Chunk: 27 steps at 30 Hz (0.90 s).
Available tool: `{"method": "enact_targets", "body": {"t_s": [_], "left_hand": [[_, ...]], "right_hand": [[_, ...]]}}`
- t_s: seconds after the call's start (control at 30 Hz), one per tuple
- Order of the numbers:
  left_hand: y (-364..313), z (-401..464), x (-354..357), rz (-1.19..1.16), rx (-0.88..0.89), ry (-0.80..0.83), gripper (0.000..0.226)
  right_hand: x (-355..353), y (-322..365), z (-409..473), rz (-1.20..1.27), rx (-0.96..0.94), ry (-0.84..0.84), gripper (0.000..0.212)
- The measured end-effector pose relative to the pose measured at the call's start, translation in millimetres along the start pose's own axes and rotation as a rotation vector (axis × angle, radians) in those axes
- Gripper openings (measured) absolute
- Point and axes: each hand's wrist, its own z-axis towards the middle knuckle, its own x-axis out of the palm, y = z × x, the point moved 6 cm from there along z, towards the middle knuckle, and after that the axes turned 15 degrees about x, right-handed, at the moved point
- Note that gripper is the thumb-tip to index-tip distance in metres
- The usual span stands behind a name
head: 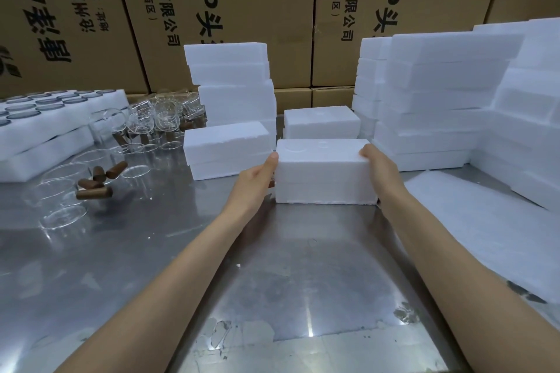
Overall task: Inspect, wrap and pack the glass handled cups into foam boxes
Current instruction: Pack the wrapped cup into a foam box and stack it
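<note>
A closed foam box (324, 172) is grasped at its two ends on the metal counter (288, 281), the left hand (257, 182) and right hand (378, 172) curled round it. Beyond the fingers (274, 157) more foam boxes (439, 100) are stacked. Well left of them, glass cups (151, 118) with brown handles are gathered.

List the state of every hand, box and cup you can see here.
Left hand: grips the box's left end.
Right hand: grips its right end.
Foam box: closed, on the steel table.
Glass cups: unwrapped, loose on the table.
Foam stacks: closed, piled.
</note>
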Motion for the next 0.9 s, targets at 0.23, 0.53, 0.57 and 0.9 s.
{"method": "enact_targets", "body": {"t_s": [0.23,0.53,0.57,0.9], "left_hand": [[0,-2,20,-0.099,-0.125,0.094,0.059],[0,1,22,-0.432,-0.325,0.080,0.078],[-1,3,26,-0.458,-0.349,0.087,0.073],[-2,24,34,-0.665,-0.376,-0.095,0.025]], "right_hand": [[0,0,-4,0.038,-0.021,-0.013,0.017],[-4,-1,-11,0.196,-0.041,-0.025,0.019],[-4,-3,-11,0.216,-0.029,-0.021,0.026],[0,-9,-6,0.334,0.082,0.112,0.042]]}}
